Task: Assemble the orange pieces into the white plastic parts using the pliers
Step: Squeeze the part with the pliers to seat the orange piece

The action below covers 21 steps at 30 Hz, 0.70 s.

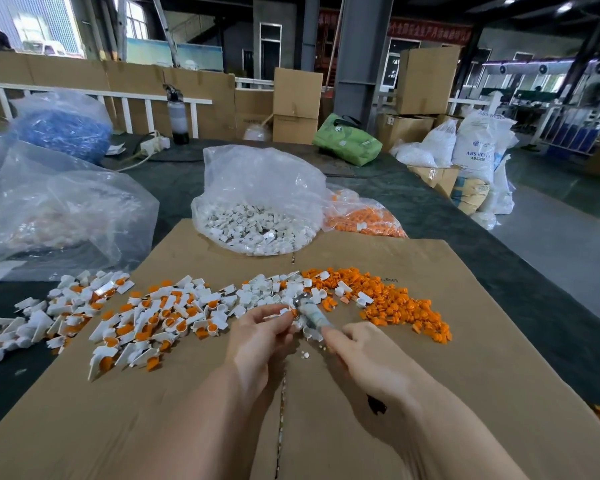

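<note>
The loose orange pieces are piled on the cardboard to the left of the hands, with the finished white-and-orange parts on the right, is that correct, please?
Not quite: the sides are swapped. The head view shows the loose orange pieces piled on the cardboard to the right of the hands, and the finished white-and-orange parts spread on the left.

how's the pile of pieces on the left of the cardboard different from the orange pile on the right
The left pile is mixed: white parts, many with an orange piece already seated in them. The right pile is almost all loose orange pieces.
The left pile is spread wide and spills off the cardboard onto the dark table cover; the right pile is more compact and stays on the cardboard.
Both lie loose on the cardboard, outside any bag.
</note>
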{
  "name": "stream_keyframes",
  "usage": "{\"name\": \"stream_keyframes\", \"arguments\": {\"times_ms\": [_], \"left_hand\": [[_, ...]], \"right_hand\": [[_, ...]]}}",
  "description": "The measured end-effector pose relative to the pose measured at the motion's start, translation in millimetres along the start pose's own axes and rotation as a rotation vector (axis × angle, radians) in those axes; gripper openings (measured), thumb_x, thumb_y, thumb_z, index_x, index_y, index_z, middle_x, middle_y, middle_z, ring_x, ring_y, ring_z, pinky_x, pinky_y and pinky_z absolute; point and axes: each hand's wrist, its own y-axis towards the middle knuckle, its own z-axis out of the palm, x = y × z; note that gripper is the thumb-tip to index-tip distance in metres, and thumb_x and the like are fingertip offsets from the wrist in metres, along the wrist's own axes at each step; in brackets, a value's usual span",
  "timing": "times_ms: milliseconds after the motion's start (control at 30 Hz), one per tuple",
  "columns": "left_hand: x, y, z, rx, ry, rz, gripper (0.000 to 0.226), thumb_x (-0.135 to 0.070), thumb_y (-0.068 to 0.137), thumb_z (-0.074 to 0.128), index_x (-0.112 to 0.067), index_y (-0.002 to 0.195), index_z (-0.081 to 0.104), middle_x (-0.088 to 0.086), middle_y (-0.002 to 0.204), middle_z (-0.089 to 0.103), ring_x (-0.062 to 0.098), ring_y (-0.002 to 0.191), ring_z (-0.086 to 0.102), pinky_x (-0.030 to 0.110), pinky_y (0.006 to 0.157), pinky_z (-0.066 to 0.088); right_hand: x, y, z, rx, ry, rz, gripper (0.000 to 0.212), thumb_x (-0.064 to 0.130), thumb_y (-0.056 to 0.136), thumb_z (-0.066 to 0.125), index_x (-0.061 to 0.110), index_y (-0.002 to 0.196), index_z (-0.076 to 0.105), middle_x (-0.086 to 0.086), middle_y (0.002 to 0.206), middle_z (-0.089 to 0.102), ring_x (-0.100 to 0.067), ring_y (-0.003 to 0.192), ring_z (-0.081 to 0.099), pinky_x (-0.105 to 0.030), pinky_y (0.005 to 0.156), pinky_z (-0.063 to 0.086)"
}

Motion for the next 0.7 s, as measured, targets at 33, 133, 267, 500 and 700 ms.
{"name": "stream_keyframes", "arguments": {"times_ms": [33, 133, 267, 500, 700], "left_hand": [[0, 1, -1, -0.005, 0.013, 0.006, 0.014, 0.003, 0.085, 0.063, 0.0, 0.098, 0.062, 0.004, 0.059, 0.065, 0.008, 0.047, 0.059, 0.019, 0.05, 0.051], [-1, 2, 0, -0.029, 0.051, 0.031, 0.015, 0.002, 0.085, 0.063, 0.001, 0.1, 0.063, 0.007, 0.068, 0.066, 0.007, 0.051, 0.06, 0.018, 0.055, 0.051], [-4, 4, 4, -0.06, 0.057, 0.026, 0.013, 0.003, 0.085, 0.063, -0.003, 0.097, 0.064, 0.007, 0.066, 0.067, 0.008, 0.05, 0.057, 0.016, 0.051, 0.051], [-8, 4, 7, -0.103, 0.062, 0.01, 0.015, 0.005, 0.086, 0.06, 0.0, 0.099, 0.063, 0.009, 0.068, 0.064, 0.009, 0.047, 0.056, 0.016, 0.048, 0.051], [-11, 3, 7, -0.11, 0.036, -0.012, 0.019, 0.005, 0.086, 0.059, 0.003, 0.105, 0.062, 0.011, 0.072, 0.064, 0.012, 0.052, 0.056, 0.015, 0.049, 0.052]], "right_hand": [[2, -1, -2, 0.031, 0.034, 0.002, 0.045, 0.049, 0.096, 0.036, 0.014, 0.068, 0.041, -0.001, 0.064, 0.041, -0.015, 0.054, 0.037, -0.029, 0.057, 0.028], [6, -4, -7, 0.1, 0.102, 0.028, 0.044, 0.049, 0.096, 0.035, 0.015, 0.069, 0.038, 0.0, 0.06, 0.036, -0.015, 0.051, 0.033, -0.031, 0.06, 0.027], [5, -5, -9, 0.155, 0.174, 0.067, 0.043, 0.05, 0.094, 0.038, 0.014, 0.072, 0.046, 0.0, 0.06, 0.046, -0.017, 0.053, 0.043, -0.03, 0.063, 0.035], [3, -3, -9, 0.198, 0.143, 0.043, 0.029, 0.044, 0.083, 0.055, 0.018, 0.072, 0.048, 0.0, 0.068, 0.049, -0.016, 0.065, 0.048, -0.031, 0.065, 0.035], [6, -3, -8, 0.183, 0.086, 0.013, 0.023, 0.042, 0.084, 0.055, 0.023, 0.072, 0.05, 0.007, 0.067, 0.053, -0.009, 0.057, 0.049, -0.024, 0.059, 0.037]]}}
